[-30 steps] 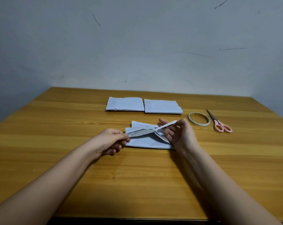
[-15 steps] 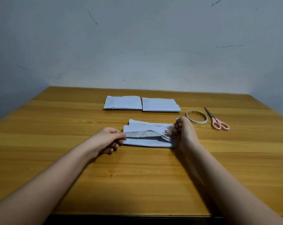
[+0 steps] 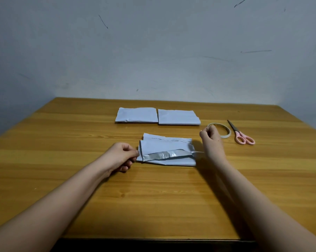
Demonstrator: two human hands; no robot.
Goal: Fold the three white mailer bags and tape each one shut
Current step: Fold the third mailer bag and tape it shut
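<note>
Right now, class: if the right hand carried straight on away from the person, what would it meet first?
Most likely the tape roll, which lies on the table just beyond the right hand; the hand already overlaps its near rim in this view, though the height gap is unclear.

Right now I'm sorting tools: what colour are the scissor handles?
Pink scissor handles, head view.

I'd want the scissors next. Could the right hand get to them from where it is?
Probably yes. The right hand is raised beside the tape roll, and the scissors lie just past it on bare table, nothing covering them.
</note>
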